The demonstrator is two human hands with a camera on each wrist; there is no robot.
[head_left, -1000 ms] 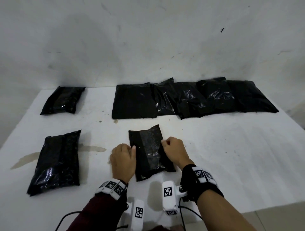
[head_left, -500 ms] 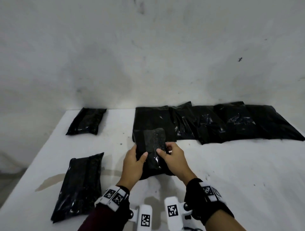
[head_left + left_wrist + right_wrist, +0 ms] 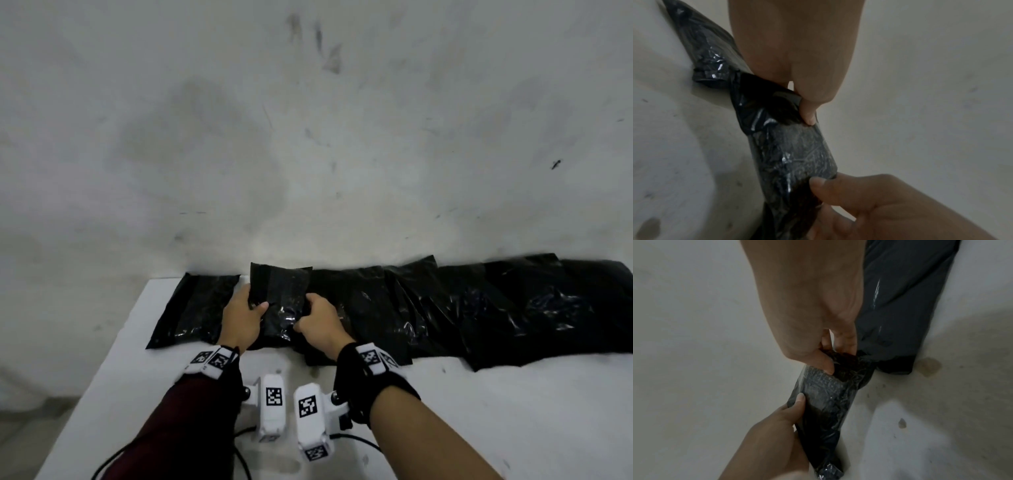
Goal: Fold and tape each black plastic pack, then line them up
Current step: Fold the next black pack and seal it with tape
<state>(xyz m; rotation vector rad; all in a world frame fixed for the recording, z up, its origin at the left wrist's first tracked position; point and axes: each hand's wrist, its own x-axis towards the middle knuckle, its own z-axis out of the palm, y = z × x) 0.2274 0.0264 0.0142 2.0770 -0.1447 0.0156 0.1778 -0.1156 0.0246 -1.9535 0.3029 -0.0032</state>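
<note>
Black plastic pack (image 3: 279, 301) — soft, slick, probably light (a judgement).
Left hand (image 3: 241, 318) and right hand (image 3: 320, 323) pinch its 9 and 3 o'clock edges — sensible holds.

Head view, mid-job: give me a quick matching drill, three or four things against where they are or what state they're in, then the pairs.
Things
1. held pack
2. lone pack
3. left hand
4. right hand

Places or states
A. grips the held pack's right edge
B. lies flat at the table's far left, by the wall
C. raised between both hands, at the left end of the row of packs
D. grips the held pack's left edge, thumb on top

Pairs: 1-C, 2-B, 3-D, 4-A
</note>
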